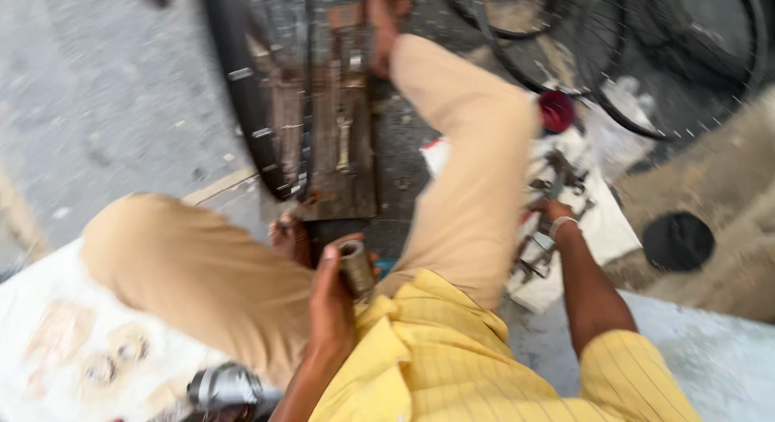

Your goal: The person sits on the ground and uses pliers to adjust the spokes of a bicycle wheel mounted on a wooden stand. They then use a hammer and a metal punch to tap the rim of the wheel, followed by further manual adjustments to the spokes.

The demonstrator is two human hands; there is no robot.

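Your left hand (pixel 333 297) is clamped round a short metal tube (pixel 355 267), its long axis upright, close to your chest. Your right hand (pixel 555 212) reaches far out among the tools (pixel 539 252); its grip is too blurred to tell.

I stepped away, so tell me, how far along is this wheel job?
Done: nothing finished shows. In hand: left hand holds a grimy metal cylinder; right hand reaches into tools on the white sheet. Left: the wheel lies apart from the cylinder.
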